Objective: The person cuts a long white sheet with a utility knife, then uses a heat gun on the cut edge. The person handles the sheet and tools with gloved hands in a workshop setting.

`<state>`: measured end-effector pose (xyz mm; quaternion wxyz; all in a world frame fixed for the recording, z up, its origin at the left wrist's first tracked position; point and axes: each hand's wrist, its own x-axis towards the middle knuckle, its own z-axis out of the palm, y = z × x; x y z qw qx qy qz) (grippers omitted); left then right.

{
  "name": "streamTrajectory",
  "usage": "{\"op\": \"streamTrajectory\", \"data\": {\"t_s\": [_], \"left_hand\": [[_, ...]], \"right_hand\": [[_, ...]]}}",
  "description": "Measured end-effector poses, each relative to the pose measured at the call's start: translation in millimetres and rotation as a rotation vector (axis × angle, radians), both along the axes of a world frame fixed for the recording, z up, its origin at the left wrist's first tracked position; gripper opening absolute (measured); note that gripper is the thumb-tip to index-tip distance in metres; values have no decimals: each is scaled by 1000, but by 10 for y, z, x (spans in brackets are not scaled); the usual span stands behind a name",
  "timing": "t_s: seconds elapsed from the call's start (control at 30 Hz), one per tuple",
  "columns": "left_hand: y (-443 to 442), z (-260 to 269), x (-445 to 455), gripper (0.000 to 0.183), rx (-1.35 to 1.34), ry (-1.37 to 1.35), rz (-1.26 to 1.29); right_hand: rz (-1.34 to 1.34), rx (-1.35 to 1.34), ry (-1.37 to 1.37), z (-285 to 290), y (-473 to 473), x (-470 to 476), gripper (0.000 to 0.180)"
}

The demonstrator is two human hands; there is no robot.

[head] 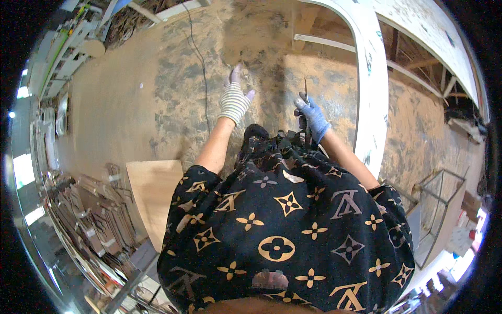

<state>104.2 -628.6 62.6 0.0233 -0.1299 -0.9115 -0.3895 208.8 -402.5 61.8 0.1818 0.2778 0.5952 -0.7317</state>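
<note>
My left hand (235, 100), in a striped glove with purple fingertips, reaches out over the stained brown floor (180, 82). Its thumb stands apart from the fingers, and nothing shows in its grasp. Closer to the white frame, my right hand (315, 115) wears a blue glove and grips a dark tool (306, 89) with a thin pointed metal shaft. That shaft points away from me; the tool's lower part is partly hidden by the hand and shirt, so its exact kind is unclear.
A white-edged frame (371, 98) runs along my right side. A dark cable (204, 70) crosses the floor left of my left hand. Behind on the left are a light wooden board (151, 192) and stacked brown panels (100, 212). A metal frame (438, 200) stands at far right.
</note>
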Motion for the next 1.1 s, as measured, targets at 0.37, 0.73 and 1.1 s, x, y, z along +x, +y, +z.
{"op": "streamTrajectory", "data": {"t_s": [0.37,0.73,1.1], "left_hand": [[-335,-374,-1954,37,138,-223,16],[186,296,-3290,51,105,49,-231],[1013,245,-4930,26,-8,173,-206]], "right_hand": [[48,0,158,-123,-601,-2148,76],[-211,-961,-95,140,-383,-3928,60],[-112,-684,-88,154,377,-5342,60]]}}
